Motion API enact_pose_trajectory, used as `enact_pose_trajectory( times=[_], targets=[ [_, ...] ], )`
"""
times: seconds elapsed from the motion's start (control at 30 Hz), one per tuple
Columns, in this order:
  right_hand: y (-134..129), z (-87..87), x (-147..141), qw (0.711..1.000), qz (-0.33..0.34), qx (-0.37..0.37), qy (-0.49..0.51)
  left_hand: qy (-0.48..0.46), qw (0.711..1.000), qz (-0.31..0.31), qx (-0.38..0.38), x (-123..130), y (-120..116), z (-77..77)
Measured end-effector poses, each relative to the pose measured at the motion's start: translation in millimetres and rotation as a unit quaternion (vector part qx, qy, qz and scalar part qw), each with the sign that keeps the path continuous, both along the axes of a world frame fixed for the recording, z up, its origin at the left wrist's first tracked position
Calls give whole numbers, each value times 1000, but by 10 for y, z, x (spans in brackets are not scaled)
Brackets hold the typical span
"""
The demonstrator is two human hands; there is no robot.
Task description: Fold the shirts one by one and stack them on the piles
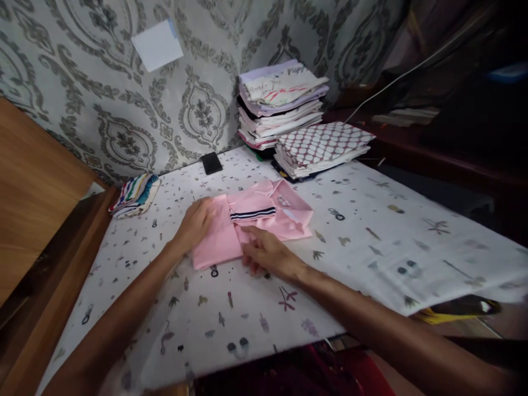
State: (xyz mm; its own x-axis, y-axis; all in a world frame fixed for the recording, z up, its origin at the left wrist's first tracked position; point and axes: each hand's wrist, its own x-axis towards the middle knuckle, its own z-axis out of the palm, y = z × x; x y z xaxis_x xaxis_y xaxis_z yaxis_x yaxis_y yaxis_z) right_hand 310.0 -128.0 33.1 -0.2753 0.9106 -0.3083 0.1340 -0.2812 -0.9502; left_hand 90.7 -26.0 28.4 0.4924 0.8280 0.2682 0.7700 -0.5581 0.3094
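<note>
A pink polo shirt (216, 234) lies partly folded on the patterned white cloth. Its collar faces right, and a sleeve cuff with navy and white stripes (253, 214) rests on top. My left hand (196, 223) lies open along the shirt's left edge, fingertips on the fabric. At the near edge is my right hand (268, 253), its index finger stretched out onto the shirt below the cuff. The other right fingers bend down beside the hem and are partly hidden.
Tall folded clothes (280, 104) stand against the wall, beside a lower stack topped with a maroon-and-white patterned cloth (325, 146). A black wallet-like object (212, 163) lies by the wall. Small striped folded clothes (135, 195) sit at left, near a wooden panel (37, 187).
</note>
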Motion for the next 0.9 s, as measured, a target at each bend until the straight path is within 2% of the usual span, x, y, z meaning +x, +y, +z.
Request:
enact_pose_trajectory(
  times=[0.07,0.13,0.23,0.3,0.37,0.43,0.5,0.53,0.63,0.7,0.8,0.9],
  targets=[
    [19,3,45,993,-12,88,-79,41,999,-24,-26,-70,-334,-55],
    [72,29,48,973,-31,177,-146,93,993,-53,-56,-100,-613,-126],
    [187,111,-30,931,-27,292,-217,112,984,-88,-104,-127,-813,-143],
    [253,154,-115,905,18,348,-243,32,990,-64,-118,-187,-817,-40],
    [289,149,-201,874,93,397,-264,-87,990,-4,-113,-299,-792,129],
    [291,92,-272,835,181,440,-278,-167,980,56,-93,-434,-811,292],
    [275,6,-316,801,248,464,-285,-166,981,70,-75,-541,-912,379],
    [267,-36,-330,793,266,467,-288,-141,986,56,-67,-573,-991,381],
    [271,-121,-347,793,271,458,-297,-18,999,-39,-29,-575,-1265,249],
    [295,-138,-352,800,261,449,-300,67,994,-80,17,-525,-1405,110],
    [332,-146,-368,816,238,432,-302,153,984,-67,59,-436,-1479,-39],
    [341,-178,-385,835,212,418,-287,202,978,-20,52,-386,-1440,-74]
  ],
)
